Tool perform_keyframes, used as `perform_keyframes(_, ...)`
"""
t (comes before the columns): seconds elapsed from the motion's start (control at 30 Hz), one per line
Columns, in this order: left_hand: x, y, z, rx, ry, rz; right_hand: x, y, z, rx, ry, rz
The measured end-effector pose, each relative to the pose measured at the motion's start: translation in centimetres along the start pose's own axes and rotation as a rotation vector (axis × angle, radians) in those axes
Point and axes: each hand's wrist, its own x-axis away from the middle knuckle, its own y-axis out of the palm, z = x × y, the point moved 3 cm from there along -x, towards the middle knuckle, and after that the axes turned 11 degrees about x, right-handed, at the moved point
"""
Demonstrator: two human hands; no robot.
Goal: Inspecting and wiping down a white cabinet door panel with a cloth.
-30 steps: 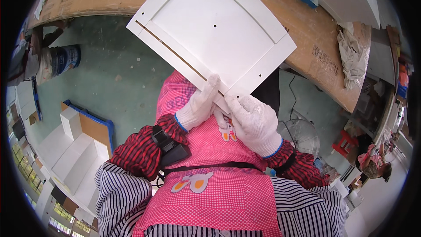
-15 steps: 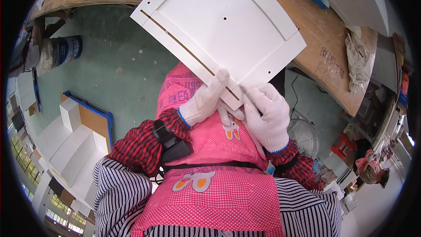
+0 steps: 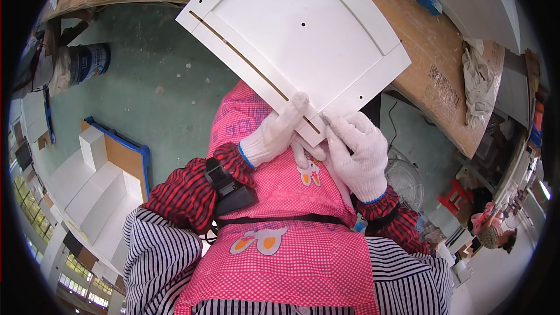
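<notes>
Cardboard-covered surface (image 3: 411, 29); on it blue box (image 3: 428, 1), crumpled cloth (image 3: 477, 84)

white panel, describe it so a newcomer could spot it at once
Find the brown cardboard across the top. The white panel overlaps it in view, its near corner in the gloved left hand. Unlike the white unit at lower left, it has a long dark slot along one side.

The person (image 3: 297, 201) over there wears a pink-and-white checked apron (image 3: 326, 268) with rabbit patches (image 3: 268, 242), a black waist band (image 3: 291, 219), a dark-and-white striped top (image 3: 408, 265), red-and-black plaid oversleeves (image 3: 175, 198), a black box (image 3: 236, 200) strapped over the left one, and blue-edged white knit gloves (image 3: 363, 157).
</notes>
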Motion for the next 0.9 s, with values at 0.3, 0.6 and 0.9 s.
perform_keyframes(0.3, -0.21, -0.29, -0.22, 0.005, 0.056, 0.017, 0.12, 0.53, 0.41, -0.036, -0.039, -0.048)
perform_keyframes(0.6, -0.36, -0.34, -0.41, 0.016, 0.058, 0.074, 0.09, 0.43, 0.58, -0.014, -0.046, -0.051)
perform_keyframes(0.9, -0.35, -0.43, -0.47, 0.014, 0.086, 0.090, -0.15, 0.53, 0.33, 0.001, -0.071, -0.057)
